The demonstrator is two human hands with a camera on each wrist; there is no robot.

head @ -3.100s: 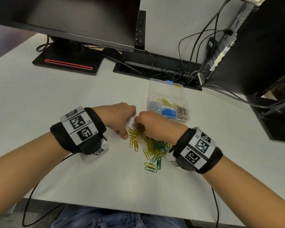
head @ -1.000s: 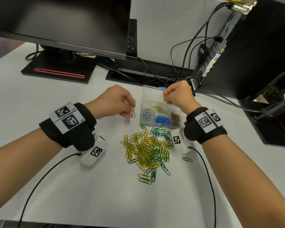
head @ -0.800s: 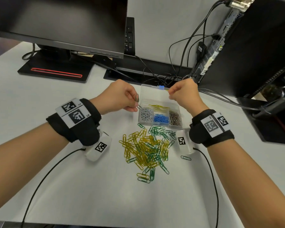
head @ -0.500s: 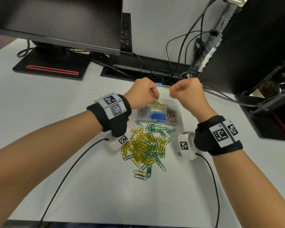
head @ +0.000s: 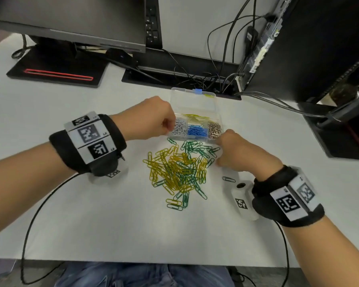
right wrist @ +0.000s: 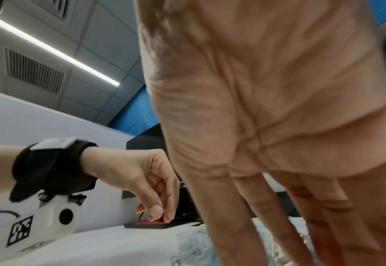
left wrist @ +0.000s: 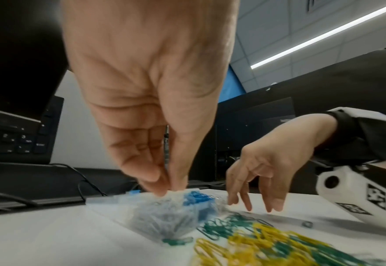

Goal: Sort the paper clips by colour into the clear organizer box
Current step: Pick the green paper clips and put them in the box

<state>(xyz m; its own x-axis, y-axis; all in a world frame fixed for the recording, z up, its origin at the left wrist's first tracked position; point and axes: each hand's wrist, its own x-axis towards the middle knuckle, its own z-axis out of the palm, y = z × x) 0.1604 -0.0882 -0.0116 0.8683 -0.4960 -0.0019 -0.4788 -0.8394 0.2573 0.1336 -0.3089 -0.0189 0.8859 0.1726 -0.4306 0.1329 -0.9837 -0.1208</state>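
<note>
The clear organizer box [head: 195,100] stands open behind a loose pile of yellow and green clips [head: 178,168]. Its front compartments hold silver clips [head: 180,129], blue clips [head: 197,131] and bronze clips [head: 215,129]; yellow clips [head: 195,118] lie behind them. My left hand [head: 168,126] hovers over the silver compartment, thumb and fingers pinched [left wrist: 164,187] on what looks like a thin silver clip [left wrist: 166,145]. My right hand [head: 217,152] is at the pile's right edge, its straight fingers [left wrist: 251,203] pointing down at the table by the green clips [head: 197,148].
One silver clip [head: 228,179] lies alone right of the pile. Monitors, a red-lined stand [head: 58,74] and a tangle of cables [head: 205,79] fill the back of the white table [head: 112,224]. A black computer case [head: 309,48] stands at the right.
Both hands were raised over the back of the box. The left has dropped to the silver compartment. The right has come down beside the green clips with its fingers straightened.
</note>
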